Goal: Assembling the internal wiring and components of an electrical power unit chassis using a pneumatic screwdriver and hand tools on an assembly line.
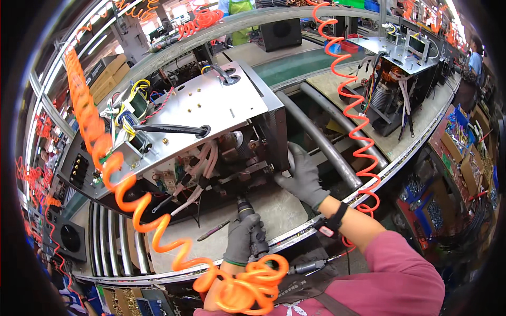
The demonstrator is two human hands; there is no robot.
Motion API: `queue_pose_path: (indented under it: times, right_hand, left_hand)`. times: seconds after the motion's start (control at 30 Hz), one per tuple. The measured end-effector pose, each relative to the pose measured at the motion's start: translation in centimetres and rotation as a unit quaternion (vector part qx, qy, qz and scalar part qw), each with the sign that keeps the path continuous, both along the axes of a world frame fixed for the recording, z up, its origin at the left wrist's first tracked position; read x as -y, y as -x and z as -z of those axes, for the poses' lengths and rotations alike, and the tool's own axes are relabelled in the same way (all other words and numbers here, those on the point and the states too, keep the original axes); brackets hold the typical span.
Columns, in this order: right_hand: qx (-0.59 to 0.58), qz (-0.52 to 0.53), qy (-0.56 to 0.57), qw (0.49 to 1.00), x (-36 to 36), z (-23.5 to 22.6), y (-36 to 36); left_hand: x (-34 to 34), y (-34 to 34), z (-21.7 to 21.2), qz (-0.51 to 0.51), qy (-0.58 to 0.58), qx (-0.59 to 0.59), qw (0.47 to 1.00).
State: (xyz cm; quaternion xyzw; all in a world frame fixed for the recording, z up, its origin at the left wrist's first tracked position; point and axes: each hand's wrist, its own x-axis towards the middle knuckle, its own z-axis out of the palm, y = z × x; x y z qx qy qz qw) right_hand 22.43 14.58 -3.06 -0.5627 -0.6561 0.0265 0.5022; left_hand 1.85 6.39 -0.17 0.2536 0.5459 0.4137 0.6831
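Note:
My left hand (241, 239), in a grey glove, is closed around a dark pneumatic screwdriver (245, 208). Its tip points into the open lower front of a welding-machine-like unit (211, 113); where it touches is too dark to tell. My gloved right hand (304, 178) grips the lower edge of the unit's black end panel (277, 134), thumb in front and fingers at the outer side. Under the unit's silver top plate hang pinkish cables (203, 160) with bare lugs. A pen-like tool (213, 230) lies on the board (279, 210) left of my left hand.
An orange coiled air hose (126, 197) hangs in front of the unit; a red-orange one (354, 105) hangs at right. Metal rollers (321, 139) separate this unit from a second unit (392, 79). Parts bins (435, 213) stand at far right. Another power tool (308, 266) is near my body.

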Motion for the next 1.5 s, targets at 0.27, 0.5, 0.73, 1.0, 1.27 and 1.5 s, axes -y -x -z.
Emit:
queue_pose_path:
  times: [0.27, 0.5, 0.73, 1.0, 1.27, 1.5]
  right_hand:
    - [-0.147, -0.051, 0.046, 0.987, -3.2, 1.5, 2.8]
    - [-0.144, -0.057, 0.028, 0.988, -3.0, 1.4, 2.8]
    - [-0.184, -0.055, 0.004, 0.981, -3.7, 2.5, 2.9]
    - [-0.129, -0.005, -0.033, 0.991, -3.6, 3.6, 3.2]
    - [-0.124, -0.019, -0.032, 0.992, -3.5, 3.4, 2.9]
    - [-0.129, -0.017, -0.025, 0.991, -3.2, 3.2, 3.1]
  left_hand:
    - [-1.7, -0.9, 0.4, -0.018, -0.012, 0.008, 1.000]
    - [-1.7, -1.3, -1.1, -0.016, -0.009, 0.020, 1.000]
    - [-3.7, 2.4, -4.3, 0.163, 0.215, 0.295, 0.916]
    - [-8.0, 2.8, -4.4, 0.139, 0.105, 0.054, 0.983]
    - [-6.9, 1.8, -6.5, 0.163, 0.096, -0.044, 0.981]
    - [-8.3, 2.0, -6.0, 0.138, 0.086, 0.031, 0.986]
